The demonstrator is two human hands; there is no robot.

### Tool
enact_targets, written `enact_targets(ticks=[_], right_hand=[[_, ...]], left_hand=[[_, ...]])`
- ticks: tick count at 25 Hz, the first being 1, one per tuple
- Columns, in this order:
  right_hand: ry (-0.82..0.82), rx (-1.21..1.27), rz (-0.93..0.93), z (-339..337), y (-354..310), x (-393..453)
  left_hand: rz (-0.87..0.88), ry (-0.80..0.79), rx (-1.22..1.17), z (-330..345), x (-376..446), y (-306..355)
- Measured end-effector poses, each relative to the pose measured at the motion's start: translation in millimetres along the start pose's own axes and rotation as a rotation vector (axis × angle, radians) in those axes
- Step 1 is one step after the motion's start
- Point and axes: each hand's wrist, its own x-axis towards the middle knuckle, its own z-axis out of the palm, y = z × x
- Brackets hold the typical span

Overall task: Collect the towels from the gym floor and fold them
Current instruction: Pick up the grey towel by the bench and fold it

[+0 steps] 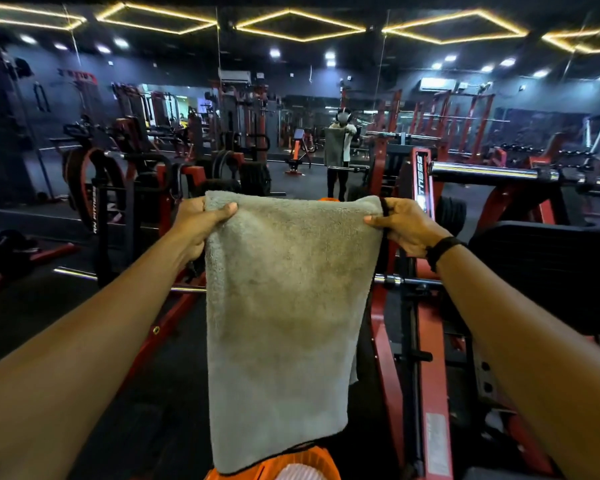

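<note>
**Squaring the towel before the next fold**

Right now the setting matters first: a dim gym, with a red weight machine (pixel 423 306) filling the right side and a chrome bar (pixel 482 174) crossing behind the hands. A wall mirror (pixel 340 147) far ahead reflects the person holding the cloth up, which gives a handy second check on whether it hangs straight.

Next in size is the grey towel (pixel 284 323), held up in the air at chest height, well clear of the floor. It seems already doubled (a second layer peeks out along the lower right edge), and its bottom hem hangs just above an orange thing (pixel 274 465) that I cannot identify.

Then the hands. The left hand (pixel 201 223) pinches the top left corner, thumb over the front; the right hand (pixel 402 226) pinches the top right corner, where a dark trim shows. Both are clamped on the cloth and held apart, so the top edge is nearly taut.

My judgement: to fold well from here, level the two corners, let the peeking layer settle flush, then bring corner to corner evenly. A lopsided pull would probably skew the hem. A black wristband (pixel 442 249) sits on the right wrist.
</note>
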Motion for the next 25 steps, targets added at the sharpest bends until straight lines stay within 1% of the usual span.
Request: enact_targets(ticks=[1,3,5,7,9,11,12,14,16,17,18,19,21,22,23,24,25], right_hand=[[0.015,0.055,0.001,-3,2,1],[0.061,0.107,-0.002,-5,6,3],[0.165,0.034,-0.019,-3,11,4],[0.237,-0.026,-0.039,-2,14,2],[0.175,-0.023,-0.048,-3,15,-3],[0.136,-0.083,-0.060,-3,18,-8],[0.162,-0.126,-0.066,-3,21,-8],[0.280,-0.223,-0.067,-5,28,-6],[0.376,-0.441,-0.072,-10,40,0],[0.379,-0.605,-0.089,-12,45,1],[0.369,-0.760,-0.109,-14,48,3],[0.339,-0.857,-0.111,-17,50,3],[0.237,-0.906,-0.103,-27,55,4],[0.161,-0.924,-0.094,-31,58,2],[0.036,-0.932,-0.059,-34,57,-3],[-0.108,-0.946,0.003,-38,54,-6],[-0.220,-0.942,0.049,-42,48,-8]], left_hand=[[-0.005,-0.011,-0.050,0,0,-1],[0.014,0.036,-0.039,-1,1,-1],[0.042,0.095,0.023,0,2,1],[0.053,0.077,0.042,0,1,1],[0.076,0.014,0.080,-4,1,-3],[0.109,0.009,0.237,-10,3,-9],[0.132,0.022,0.377,-13,5,-12],[0.180,0.020,0.681,-13,7,-15],[0.221,-0.034,0.889,-8,9,-20],[0.244,-0.058,0.927,-5,9,-21],[0.249,-0.079,0.925,-2,9,-22],[0.241,-0.101,0.895,1,8,-22],[0.201,-0.125,0.824,4,10,-25],[0.173,-0.159,0.844,5,9,-25],[0.121,-0.248,0.903,3,8,-23],[0.063,-0.391,0.987,3,8,-19],[0.022,-0.510,1.007,3,9,-12]])
